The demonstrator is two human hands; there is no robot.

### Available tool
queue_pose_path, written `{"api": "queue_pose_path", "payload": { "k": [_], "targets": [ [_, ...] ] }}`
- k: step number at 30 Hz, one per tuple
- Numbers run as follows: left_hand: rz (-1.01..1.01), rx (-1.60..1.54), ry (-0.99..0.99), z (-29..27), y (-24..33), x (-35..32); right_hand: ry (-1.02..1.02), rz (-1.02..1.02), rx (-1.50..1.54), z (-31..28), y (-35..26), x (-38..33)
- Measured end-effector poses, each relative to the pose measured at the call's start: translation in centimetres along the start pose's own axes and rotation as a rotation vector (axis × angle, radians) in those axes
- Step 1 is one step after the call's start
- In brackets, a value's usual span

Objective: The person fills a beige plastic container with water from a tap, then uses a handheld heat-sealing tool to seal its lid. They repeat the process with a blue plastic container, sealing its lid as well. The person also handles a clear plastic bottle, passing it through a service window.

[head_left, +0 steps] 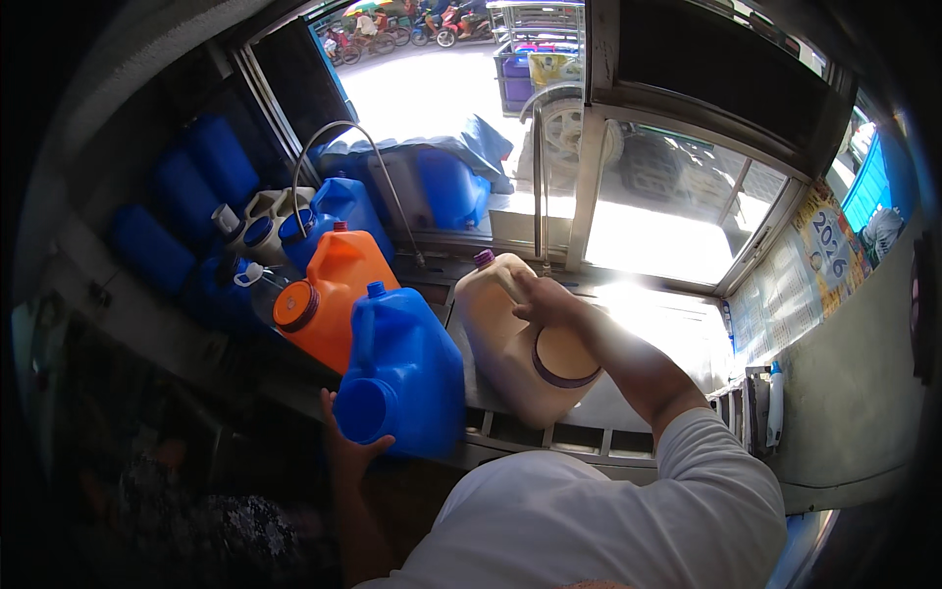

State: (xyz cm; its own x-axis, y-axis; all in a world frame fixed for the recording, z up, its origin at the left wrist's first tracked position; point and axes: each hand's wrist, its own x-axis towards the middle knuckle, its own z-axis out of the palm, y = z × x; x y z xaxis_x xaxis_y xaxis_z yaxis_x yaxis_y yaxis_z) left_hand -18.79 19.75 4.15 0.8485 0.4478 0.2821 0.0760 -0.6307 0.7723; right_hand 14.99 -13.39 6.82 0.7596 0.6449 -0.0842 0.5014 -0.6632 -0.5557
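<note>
A blue plastic water jug (pixel 422 368) lies tilted on the counter, its wide round end facing me. My left hand (pixel 355 437) cups the rim of that end, thumb on one side and fingers on the other. To its right is a beige jug (pixel 491 334) with a small purple cap and a purple ring round its wide end. My right hand (pixel 542 299) is closed round the beige jug's handle. Just behind the blue jug stands an orange jug (pixel 363 265) with an orange lid.
More blue and white containers (pixel 265 221) crowd the left side, beside a clear bottle (pixel 260 285). Two curved metal spouts (pixel 538 177) rise at the counter's back. A slatted metal ledge (pixel 579 439) runs along the front. Dark floral cloth (pixel 255 530) shows at lower left.
</note>
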Motion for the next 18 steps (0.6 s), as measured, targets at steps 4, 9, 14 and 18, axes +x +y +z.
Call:
{"api": "queue_pose_path", "payload": {
  "k": [4,9,14,18],
  "targets": [
    [-0.014,-0.005,0.011,-3.9,-0.6,-4.2,-0.164,-0.162,-0.011,0.1,-1.6,-0.7],
    [-0.107,-0.115,0.007,-6.8,-1.1,-4.9,-0.377,-0.216,-0.013,0.1,-4.5,-1.5],
    [-0.164,-0.073,-0.142,-9.4,-2.5,-1.6,-0.334,-0.192,0.037,0.7,-5.8,-0.6],
    [-0.065,-0.087,-0.206,-10.9,-3.7,0.6,-0.259,-0.155,0.126,2.5,-5.4,0.3]
  ]
}}
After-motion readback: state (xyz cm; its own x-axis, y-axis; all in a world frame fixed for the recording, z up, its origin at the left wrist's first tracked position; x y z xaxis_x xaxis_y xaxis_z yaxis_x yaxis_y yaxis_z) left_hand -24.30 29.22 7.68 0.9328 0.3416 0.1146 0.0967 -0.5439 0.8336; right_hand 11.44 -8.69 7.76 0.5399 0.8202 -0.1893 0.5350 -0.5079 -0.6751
